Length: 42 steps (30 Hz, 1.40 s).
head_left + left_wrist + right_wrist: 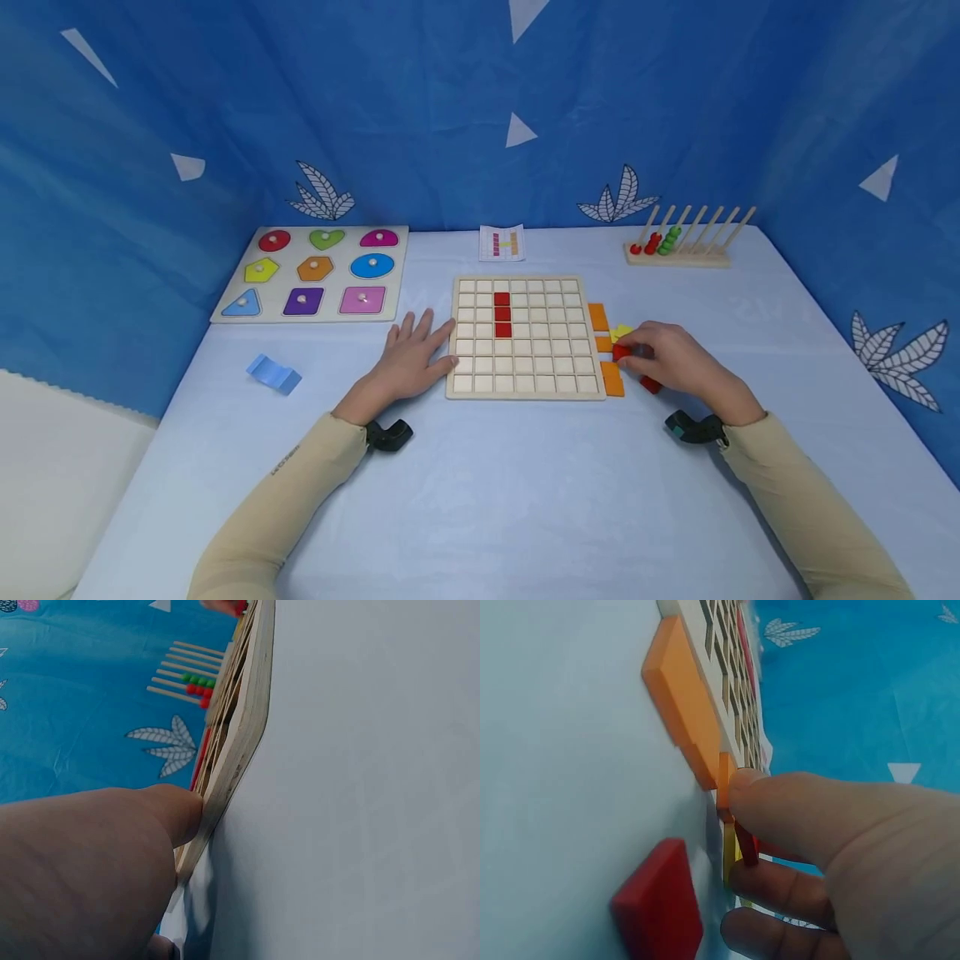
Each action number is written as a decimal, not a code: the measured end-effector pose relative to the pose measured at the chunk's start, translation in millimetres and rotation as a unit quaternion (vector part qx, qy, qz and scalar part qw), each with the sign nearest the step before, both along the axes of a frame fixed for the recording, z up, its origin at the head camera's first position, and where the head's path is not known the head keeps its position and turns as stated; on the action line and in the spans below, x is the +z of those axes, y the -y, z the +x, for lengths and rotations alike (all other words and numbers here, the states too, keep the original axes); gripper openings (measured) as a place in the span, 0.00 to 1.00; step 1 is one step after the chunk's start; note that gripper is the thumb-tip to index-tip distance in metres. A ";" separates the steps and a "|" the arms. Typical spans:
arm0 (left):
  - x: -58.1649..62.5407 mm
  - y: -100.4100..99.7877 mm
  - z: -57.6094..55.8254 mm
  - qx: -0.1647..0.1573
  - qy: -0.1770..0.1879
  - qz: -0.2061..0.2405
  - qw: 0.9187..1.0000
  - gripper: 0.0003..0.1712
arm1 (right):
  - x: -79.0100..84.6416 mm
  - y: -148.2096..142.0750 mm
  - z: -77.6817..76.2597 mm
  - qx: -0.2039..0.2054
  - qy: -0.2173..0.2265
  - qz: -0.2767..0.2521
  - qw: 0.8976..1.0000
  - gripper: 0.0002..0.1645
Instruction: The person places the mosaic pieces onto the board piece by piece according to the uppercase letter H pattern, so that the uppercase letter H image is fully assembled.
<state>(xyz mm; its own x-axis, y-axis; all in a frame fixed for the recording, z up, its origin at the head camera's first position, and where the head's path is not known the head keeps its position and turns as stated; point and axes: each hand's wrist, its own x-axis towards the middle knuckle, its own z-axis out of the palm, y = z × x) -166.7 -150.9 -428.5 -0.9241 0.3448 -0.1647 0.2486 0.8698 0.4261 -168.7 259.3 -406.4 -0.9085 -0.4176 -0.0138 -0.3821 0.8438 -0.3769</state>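
Observation:
A wooden grid board (540, 333) lies flat, with a column of three red tiles (502, 314) set in its upper left part. My left hand (405, 358) rests at its left edge, fingers spread, thumb and index finger touching the rim. To the right of the board, my right hand (671, 358) pinches a red square tile (746, 844) between thumb and fingers. Orange tiles (612, 379) line the board's right side, and yellow tiles (622, 332) lie just beyond the held one. Another red tile (660, 904) lies on the table near the right hand.
A knob puzzle board (345, 283) with colourful shapes sits at the back left, and blue tiles (273, 374) lie in front of it. Behind the grid board is a pattern card (502, 243). A peg stand (677, 259) with red and green beads stands at the back right.

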 end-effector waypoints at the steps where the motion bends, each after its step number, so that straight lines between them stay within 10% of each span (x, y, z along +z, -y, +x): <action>1: 0.0 -0.3 0.2 0.000 0.000 -0.001 1.000 0.40 | 0.3 0.7 -0.7 0.005 -0.001 -0.001 1.000 0.17; 42: 1.0 0.7 0.5 -0.002 -0.005 -0.003 1.000 0.40 | 3.5 136.8 -36.6 0.160 -0.037 -0.028 0.986 0.18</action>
<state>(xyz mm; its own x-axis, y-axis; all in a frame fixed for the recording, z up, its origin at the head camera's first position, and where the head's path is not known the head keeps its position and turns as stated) -166.2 -151.6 -427.5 -0.9240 0.3484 -0.1577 0.2569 0.8709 0.4190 -205.3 122.5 -402.9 -0.7278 -0.6811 0.0794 -0.6538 0.6543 -0.3802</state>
